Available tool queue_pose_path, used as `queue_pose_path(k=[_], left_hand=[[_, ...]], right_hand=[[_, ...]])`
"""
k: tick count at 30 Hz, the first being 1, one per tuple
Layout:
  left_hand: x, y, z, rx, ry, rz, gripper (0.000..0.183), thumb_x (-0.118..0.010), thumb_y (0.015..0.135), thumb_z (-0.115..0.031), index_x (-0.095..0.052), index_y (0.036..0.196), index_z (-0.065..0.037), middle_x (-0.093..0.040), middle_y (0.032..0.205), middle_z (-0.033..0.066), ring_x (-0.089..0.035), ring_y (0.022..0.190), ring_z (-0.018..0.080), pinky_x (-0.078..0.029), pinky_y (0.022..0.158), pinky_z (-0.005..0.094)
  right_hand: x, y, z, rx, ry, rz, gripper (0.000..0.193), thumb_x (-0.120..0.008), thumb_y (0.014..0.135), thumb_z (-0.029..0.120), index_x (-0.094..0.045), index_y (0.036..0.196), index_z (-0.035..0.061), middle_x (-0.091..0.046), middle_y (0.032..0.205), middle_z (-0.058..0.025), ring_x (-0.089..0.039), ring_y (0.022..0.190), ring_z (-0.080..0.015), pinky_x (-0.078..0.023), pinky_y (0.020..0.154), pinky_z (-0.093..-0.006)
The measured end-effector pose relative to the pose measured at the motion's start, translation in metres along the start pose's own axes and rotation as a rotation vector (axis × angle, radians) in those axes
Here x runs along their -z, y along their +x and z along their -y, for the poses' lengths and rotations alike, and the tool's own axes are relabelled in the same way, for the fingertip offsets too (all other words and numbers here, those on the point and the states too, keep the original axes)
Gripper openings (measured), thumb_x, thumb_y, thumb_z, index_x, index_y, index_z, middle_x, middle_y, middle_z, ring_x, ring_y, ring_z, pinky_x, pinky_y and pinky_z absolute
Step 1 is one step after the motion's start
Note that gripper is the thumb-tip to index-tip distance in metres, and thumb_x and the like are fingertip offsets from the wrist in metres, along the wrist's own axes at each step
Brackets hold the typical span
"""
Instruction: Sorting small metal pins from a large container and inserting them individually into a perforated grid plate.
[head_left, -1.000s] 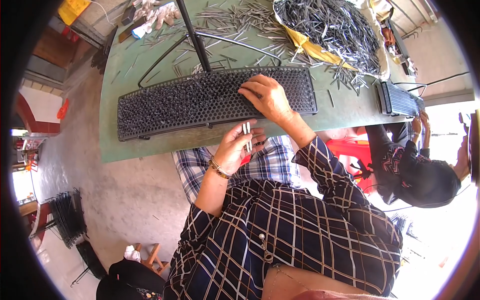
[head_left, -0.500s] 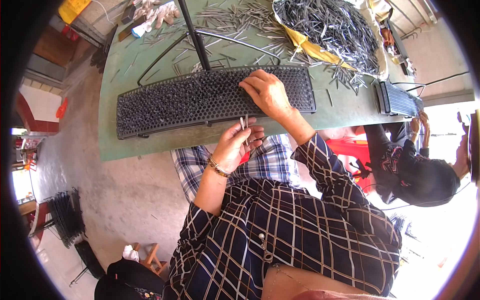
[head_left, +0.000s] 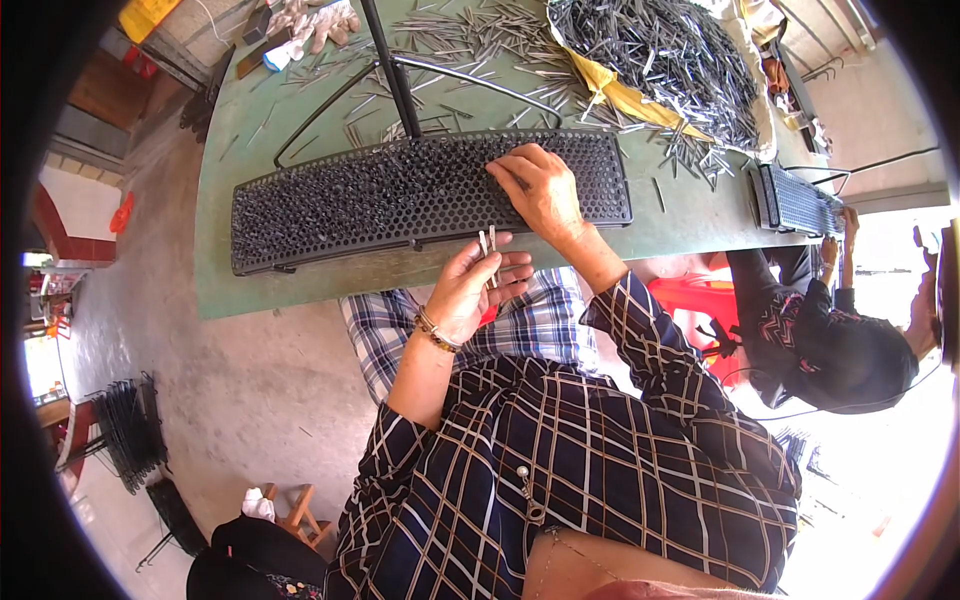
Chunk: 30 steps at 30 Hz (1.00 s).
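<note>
- Perforated panel: black, long; lies along the edge of the green table, left side densely studded.
- Slim strips: pale grey, nearly parallel; held in the left hand.

pale gloves: far-left corner of green surface | red stool: off near edge, toward right | dark-clothed person: by near-right corner | white cloth: at wooden stool's edge

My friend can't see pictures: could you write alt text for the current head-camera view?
A person's right hand is over a long, black, perforated panel on a green table, while the left hand holds thin grey strips.
</note>
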<state>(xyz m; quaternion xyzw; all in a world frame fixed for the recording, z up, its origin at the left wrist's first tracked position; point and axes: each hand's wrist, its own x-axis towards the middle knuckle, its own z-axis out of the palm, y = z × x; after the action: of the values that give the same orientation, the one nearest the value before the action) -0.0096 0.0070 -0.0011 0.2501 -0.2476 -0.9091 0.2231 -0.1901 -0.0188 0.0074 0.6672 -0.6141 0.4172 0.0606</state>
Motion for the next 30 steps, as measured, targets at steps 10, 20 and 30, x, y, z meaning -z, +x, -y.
queue_pose_path(k=[10,20,30], left_hand=[[-0.001,-0.002,-0.005,-0.002,0.049,-0.022,0.030,-0.047,0.095,-0.014,-0.048,0.122,-0.001,-0.060,0.111,0.0182,-0.061,0.102,0.0259,-0.054,0.083,0.0352],[0.001,0.000,-0.006,0.033,0.066,-0.024,0.032,-0.043,0.095,-0.014,-0.048,0.123,0.000,-0.061,0.111,0.0182,-0.062,0.101,0.0251,-0.052,0.083,0.0353],[0.000,-0.001,-0.006,0.010,0.096,-0.008,0.030,-0.043,0.096,-0.016,-0.048,0.121,-0.001,-0.063,0.109,0.0174,-0.063,0.098,0.0226,-0.051,0.083,0.0340]], right_hand=[[0.005,0.008,-0.002,0.021,-0.025,0.115,0.012,-0.065,0.080,0.018,-0.067,0.084,0.0065,-0.061,0.082,-0.0054,-0.059,0.071,-0.0240,-0.045,0.067,-0.0350],[0.007,0.007,-0.002,0.067,-0.062,0.111,0.013,-0.066,0.080,0.021,-0.068,0.078,0.0078,-0.060,0.076,-0.0034,-0.058,0.069,-0.0220,-0.043,0.065,-0.0339],[0.009,0.012,0.001,0.126,-0.149,0.192,0.015,-0.063,0.082,0.023,-0.067,0.077,0.0091,-0.059,0.075,-0.0035,-0.058,0.070,-0.0211,-0.042,0.067,-0.0333]])
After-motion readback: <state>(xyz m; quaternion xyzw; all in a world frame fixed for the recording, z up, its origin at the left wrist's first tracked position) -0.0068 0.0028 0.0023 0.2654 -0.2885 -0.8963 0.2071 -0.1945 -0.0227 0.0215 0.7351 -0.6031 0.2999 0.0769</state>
